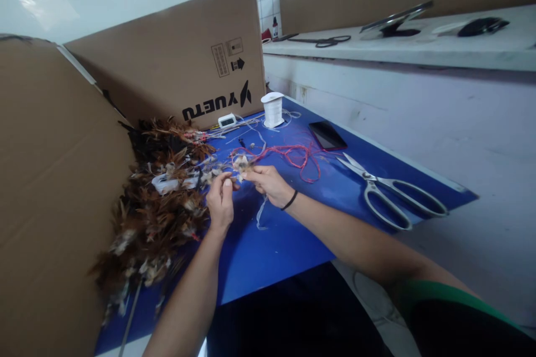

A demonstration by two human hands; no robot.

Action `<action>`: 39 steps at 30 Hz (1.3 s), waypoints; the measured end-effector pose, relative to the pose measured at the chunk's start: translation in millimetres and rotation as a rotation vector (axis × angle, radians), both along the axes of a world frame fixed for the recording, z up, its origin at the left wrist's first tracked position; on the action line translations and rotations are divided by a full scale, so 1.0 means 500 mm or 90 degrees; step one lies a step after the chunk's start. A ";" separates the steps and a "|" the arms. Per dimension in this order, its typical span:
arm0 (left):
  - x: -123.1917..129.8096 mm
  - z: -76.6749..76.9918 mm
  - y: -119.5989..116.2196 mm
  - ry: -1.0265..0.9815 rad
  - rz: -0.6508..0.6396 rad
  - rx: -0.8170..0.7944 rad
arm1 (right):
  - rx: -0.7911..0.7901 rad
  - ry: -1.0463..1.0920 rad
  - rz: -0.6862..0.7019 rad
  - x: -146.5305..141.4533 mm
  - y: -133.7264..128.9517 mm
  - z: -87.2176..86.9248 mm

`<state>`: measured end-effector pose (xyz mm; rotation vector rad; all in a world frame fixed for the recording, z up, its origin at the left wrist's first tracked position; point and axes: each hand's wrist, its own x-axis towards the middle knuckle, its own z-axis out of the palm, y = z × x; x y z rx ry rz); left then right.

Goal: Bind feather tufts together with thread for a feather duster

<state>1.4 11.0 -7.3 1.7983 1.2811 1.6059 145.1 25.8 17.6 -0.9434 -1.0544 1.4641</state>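
Over the middle of the blue tabletop, my right hand (pixel 270 184) pinches a small bunch of pale, fluffy feathers (pixel 242 164). Close beside it, my left hand (pixel 220 199) has its thumb and fingers drawn together at the lower end of the same bunch. How much my left fingers grip is partly hidden. A whitish ribbon (pixel 261 215) hangs below my right hand onto the table. Left of my hands lies a big heap of brown feathers (pixel 154 215). Pink cord (pixel 299 156) lies in loose loops just beyond my right hand.
Large scissors (pixel 379 184) lie at the right, blades slightly apart. A dark phone (pixel 328 135) and a white spool (pixel 273 110) stand farther back, near a small white digital counter (pixel 226 120). Cardboard boxes (pixel 167 61) wall the left and back; a white ledge (pixel 402 44) runs along the right.
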 end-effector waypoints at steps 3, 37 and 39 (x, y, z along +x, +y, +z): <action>0.001 -0.007 0.009 -0.048 -0.052 -0.052 | 0.008 0.001 0.034 0.007 0.006 -0.002; 0.012 0.005 -0.008 -0.038 -0.040 0.106 | -0.008 -0.039 0.215 0.015 0.006 -0.001; 0.013 0.004 -0.009 -0.046 -0.041 0.097 | -0.027 -0.031 0.231 0.017 0.006 0.000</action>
